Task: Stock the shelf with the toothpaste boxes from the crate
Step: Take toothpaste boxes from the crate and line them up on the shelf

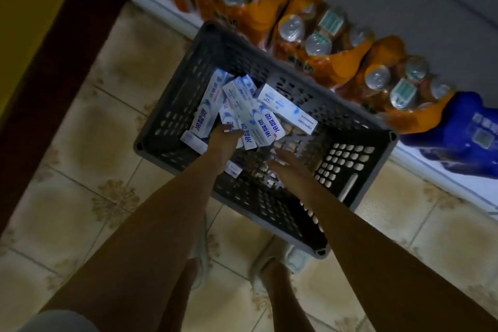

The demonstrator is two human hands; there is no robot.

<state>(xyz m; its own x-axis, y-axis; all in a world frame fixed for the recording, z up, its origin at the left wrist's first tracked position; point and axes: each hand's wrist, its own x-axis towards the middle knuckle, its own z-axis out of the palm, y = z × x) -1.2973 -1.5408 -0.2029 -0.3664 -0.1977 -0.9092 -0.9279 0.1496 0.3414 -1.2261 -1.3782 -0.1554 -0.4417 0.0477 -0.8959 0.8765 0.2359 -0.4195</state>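
Head view: we see white-and-blue toothpaste boxes (244,110), long and slim with blue lettering, heaped in the left half of the grey slotted crate (350,143) on the floor. Our left hand (225,137) touches the heap, grip unclear; our right hand (289,163) hovers spread.

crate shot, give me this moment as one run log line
stage: picking | left hand: on toothpaste boxes in crate, grip unclear | right hand: open, empty, over crate | shelf: nothing placed yet
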